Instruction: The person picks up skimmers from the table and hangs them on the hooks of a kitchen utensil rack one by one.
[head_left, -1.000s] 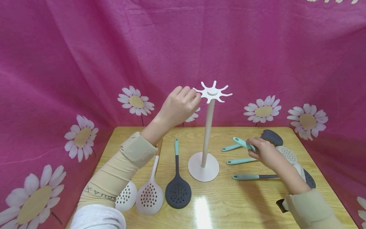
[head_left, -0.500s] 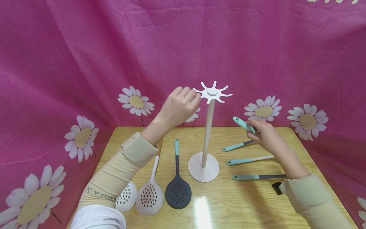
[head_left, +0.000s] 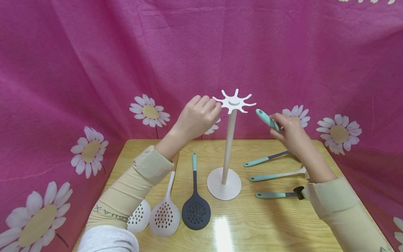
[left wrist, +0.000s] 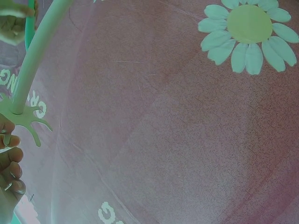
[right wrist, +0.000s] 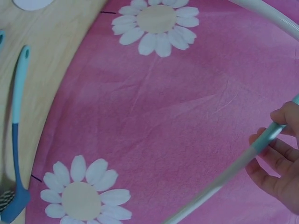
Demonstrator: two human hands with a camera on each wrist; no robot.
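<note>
The right hand pinches a utensil between thumb and fingers, raised off the table and seen above its far edge, right of centre. The utensil's handle is smooth mint green, round-ended, with a small hole near the tip; beyond it runs a slim, pale, faintly glossy shaft, its lower end out of view. The left hand curls its fingers on a prong of the white rack, whose round base stands midway between the table's side edges.
</note>
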